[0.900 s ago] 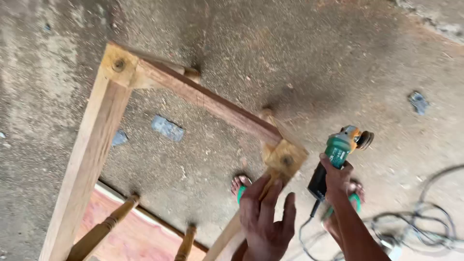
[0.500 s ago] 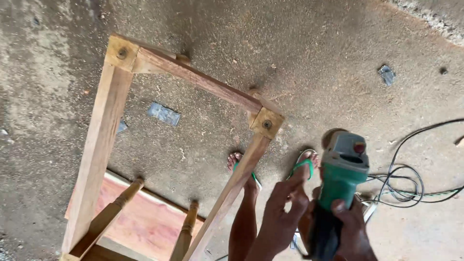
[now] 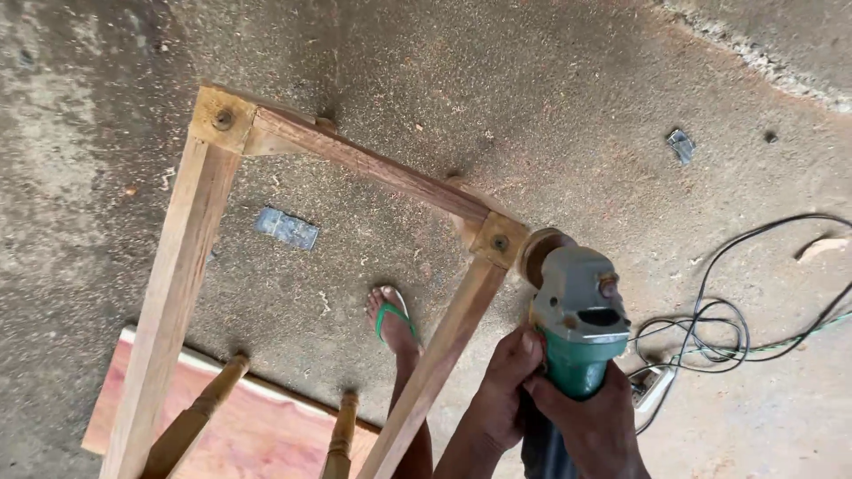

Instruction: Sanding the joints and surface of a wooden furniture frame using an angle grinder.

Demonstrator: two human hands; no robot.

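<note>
Head view: a green-bodied angle grinder with grey metal head [image 3: 577, 319] is clasped by both hands, left hand [image 3: 501, 390] and right hand [image 3: 590, 421] wrapped round its barrel. Its round sanding disc [image 3: 537, 253] sits just beside the corner block of a rough-sawn wooden frame [image 3: 435, 191]. Below lie dusty speckled concrete floor [image 3: 532, 89], a looping black cable [image 3: 728, 319] and a smooth reddish plank [image 3: 248, 430].

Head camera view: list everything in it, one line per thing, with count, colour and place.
wooden frame: one, pale and reddish brown, left and centre, standing on the floor
angle grinder: one, grey head and green body, disc at the frame's right corner
turned legs: two, brown, bottom left
reddish board: one, on the floor at bottom left
black cable: one, coiled on the floor at right
metal scraps: two, grey, one inside the frame, one at upper right
concrete floor: grey, strewn with sawdust
foot in a green sandal: one, inside the frame
left hand: on the grinder body
right hand: gripping the grinder body
</note>
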